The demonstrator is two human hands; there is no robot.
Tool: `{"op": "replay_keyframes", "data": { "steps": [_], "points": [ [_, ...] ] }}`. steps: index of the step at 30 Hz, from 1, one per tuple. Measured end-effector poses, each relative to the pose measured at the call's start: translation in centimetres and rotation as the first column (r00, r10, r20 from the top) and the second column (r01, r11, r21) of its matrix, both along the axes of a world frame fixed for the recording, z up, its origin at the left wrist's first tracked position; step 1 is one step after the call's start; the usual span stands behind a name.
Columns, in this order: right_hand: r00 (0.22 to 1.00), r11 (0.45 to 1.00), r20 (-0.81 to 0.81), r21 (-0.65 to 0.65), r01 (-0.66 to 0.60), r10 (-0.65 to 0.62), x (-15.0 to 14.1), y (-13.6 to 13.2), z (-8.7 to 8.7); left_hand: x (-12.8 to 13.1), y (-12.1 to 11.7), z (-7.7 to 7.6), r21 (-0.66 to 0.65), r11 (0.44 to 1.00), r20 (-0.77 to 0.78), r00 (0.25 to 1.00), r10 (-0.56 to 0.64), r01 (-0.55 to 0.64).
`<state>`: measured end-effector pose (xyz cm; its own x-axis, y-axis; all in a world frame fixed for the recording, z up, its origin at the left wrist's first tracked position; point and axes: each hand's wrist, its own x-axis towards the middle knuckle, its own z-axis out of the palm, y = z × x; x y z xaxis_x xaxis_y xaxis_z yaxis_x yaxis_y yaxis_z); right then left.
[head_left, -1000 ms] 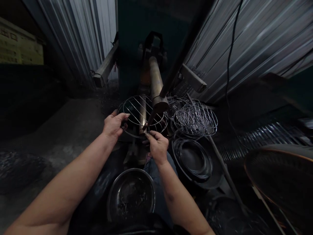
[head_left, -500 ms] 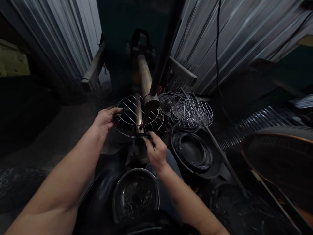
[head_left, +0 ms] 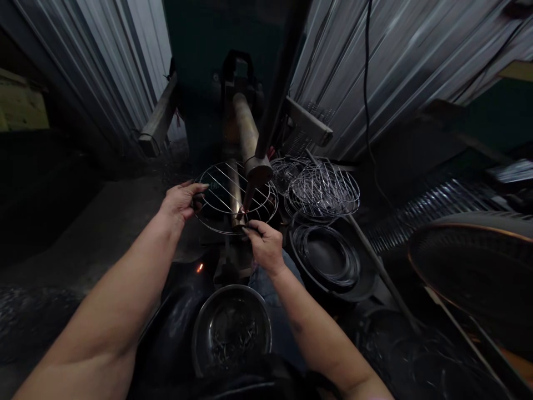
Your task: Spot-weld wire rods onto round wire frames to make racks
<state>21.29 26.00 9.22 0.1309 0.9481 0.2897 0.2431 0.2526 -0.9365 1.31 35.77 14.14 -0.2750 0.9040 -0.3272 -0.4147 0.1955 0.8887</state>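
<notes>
My left hand (head_left: 182, 200) is closed on the left rim of a round wire grill rack (head_left: 219, 201) with parallel cross rods. The rack lies level around a spot welder's tips, with the lower metal bar (head_left: 235, 194) beneath it. A dark upper electrode (head_left: 249, 195) comes down onto the near part of the rack, where a small reddish glow shows. My right hand (head_left: 267, 245) is pinched just right of the contact point, close to the rack's near rim. Whatever sits between its fingertips is too small and dark to make out.
Below my hands is a metal bowl (head_left: 232, 289) with small wire pieces inside. To the right lie a pile of wire racks (head_left: 322, 189) and coiled wire rings (head_left: 353, 266) in a dark basin. A large round fan-like guard (head_left: 470, 228) stands far right. An orange spark (head_left: 200, 268) glows near my lap.
The upper electrode now meets the rack with a reddish glow, and a spark has appeared below left. My right hand has shifted slightly up and left; the left hand keeps its hold.
</notes>
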Motion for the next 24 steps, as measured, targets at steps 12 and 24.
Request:
{"op": "replay_keyframes", "data": {
  "steps": [12, 24],
  "points": [
    [0.917, 0.997, 0.398, 0.067, -0.035, 0.005, 2.5, -7.7, -1.5, 1.2, -4.9, -1.3, -0.053, 0.995, 0.125, 0.988, 0.088, -0.082],
    [0.334, 0.639, 0.575, -0.760, -0.122, 0.747, -2.7, -14.8, -6.5, 3.2, -9.0, -2.1, 0.001, 0.974, 0.233, 0.948, 0.219, -0.226]
  ]
}}
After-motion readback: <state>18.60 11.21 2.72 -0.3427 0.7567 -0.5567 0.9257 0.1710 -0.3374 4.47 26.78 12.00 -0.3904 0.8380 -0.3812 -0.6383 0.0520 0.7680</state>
